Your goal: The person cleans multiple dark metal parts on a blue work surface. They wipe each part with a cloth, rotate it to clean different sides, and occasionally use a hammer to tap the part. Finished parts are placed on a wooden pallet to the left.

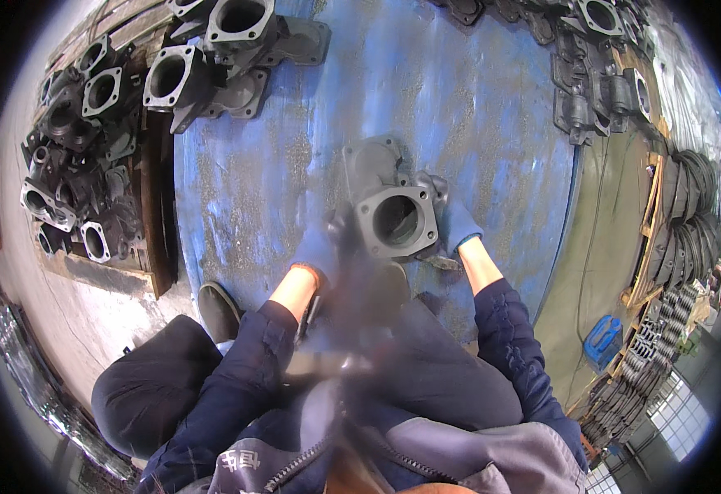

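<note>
A grey metal casting (418, 239) with a square flange and a large round bore stands in front of me on the blue-painted work surface (492, 115). Its flat, rounded end (370, 156) points away from me. My right hand (453, 216), in a blue glove with a dark palm, is closed around the casting's right side. My left hand (321, 243), gloved alike, is at the casting's left side. A blurred patch hides its fingers, so its grip cannot be made out. Something dark and narrow (311, 311) shows under my left wrist; its kind is unclear.
Similar castings (72, 136) are heaped on a wooden pallet at the left. More castings (241, 58) rest at the surface's far left, others (587, 90) at far right. Along the right stand stacked metal parts (690, 214) and a blue plastic object (603, 342).
</note>
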Demonstrator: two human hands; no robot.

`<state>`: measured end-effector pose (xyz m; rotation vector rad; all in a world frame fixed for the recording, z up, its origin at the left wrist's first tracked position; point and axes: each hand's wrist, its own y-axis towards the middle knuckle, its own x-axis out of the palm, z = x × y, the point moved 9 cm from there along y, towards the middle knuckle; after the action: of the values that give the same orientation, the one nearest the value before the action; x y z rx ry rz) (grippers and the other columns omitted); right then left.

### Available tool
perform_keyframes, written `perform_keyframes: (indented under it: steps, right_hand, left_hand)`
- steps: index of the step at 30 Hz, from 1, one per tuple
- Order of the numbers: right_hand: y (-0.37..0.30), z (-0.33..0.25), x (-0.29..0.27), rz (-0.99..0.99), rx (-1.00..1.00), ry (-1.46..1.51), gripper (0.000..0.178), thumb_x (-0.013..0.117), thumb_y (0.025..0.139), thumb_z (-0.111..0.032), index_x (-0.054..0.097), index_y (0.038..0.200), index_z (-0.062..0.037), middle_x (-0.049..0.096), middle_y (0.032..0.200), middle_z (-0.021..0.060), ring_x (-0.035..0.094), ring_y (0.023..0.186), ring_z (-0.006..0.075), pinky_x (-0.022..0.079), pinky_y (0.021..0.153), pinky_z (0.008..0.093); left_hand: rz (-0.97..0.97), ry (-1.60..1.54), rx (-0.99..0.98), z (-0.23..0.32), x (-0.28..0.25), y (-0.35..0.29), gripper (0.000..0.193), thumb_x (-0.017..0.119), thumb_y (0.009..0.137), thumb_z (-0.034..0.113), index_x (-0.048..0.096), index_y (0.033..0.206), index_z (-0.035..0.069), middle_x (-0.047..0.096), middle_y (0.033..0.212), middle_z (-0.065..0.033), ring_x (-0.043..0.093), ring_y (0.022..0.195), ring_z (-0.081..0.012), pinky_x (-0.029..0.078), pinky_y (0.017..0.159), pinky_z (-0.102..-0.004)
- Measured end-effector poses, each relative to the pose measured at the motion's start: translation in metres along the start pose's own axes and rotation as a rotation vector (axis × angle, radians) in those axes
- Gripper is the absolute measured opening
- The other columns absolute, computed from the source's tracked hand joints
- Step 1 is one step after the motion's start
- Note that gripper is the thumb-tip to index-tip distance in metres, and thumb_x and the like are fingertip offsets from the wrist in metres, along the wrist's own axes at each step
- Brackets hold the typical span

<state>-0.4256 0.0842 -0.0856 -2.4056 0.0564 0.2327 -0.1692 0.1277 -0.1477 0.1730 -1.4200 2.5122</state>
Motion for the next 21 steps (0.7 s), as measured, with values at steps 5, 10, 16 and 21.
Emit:
perform_keyframes:
  steps: [5,10,16,21]
  right_hand:
    - [-0.032,0.018,-0.009,0.014,0.200,0.300,0.050,0.035,0.107,-0.043,0.051,0.141,-0.0090,0.059,0.135,0.0083,0.055,0.122,0.0241,0.046,0.103,0.0361]
    - [-0.039,0.026,-0.023,-0.051,0.222,0.181,0.048,0.036,0.107,-0.040,0.050,0.140,-0.0073,0.060,0.132,0.0093,0.056,0.118,0.0239,0.047,0.100,0.0358]
    - [-0.020,0.048,-0.022,-0.121,0.133,-0.131,0.046,0.037,0.108,-0.037,0.050,0.138,-0.0054,0.061,0.128,0.0106,0.058,0.113,0.0236,0.048,0.096,0.0354]
    - [-0.026,0.043,-0.006,-0.033,0.011,-0.193,0.043,0.038,0.108,-0.034,0.049,0.137,-0.0037,0.062,0.124,0.0116,0.060,0.109,0.0234,0.049,0.093,0.0350]
  left_hand:
    - [0.254,0.588,0.210,0.089,0.014,-0.073,0.066,0.041,0.101,0.056,0.057,0.129,-0.002,0.064,0.120,-0.0257,0.061,0.115,-0.0395,0.042,0.104,-0.0446]
    - [0.255,0.928,0.481,0.184,0.052,-0.110,0.060,0.042,0.101,0.050,0.068,0.093,-0.004,0.067,0.090,-0.0288,0.064,0.092,-0.0487,0.051,0.084,-0.0523]
    - [0.270,0.884,0.329,0.188,0.035,-0.103,0.068,0.036,0.101,0.055,0.067,0.089,-0.004,0.065,0.079,-0.0282,0.066,0.084,-0.0467,0.050,0.075,-0.0520]
    - [0.185,0.505,0.147,0.134,-0.001,-0.081,0.061,0.043,0.101,0.052,0.068,0.091,-0.003,0.065,0.076,-0.0240,0.067,0.075,-0.0397,0.052,0.072,-0.0429]
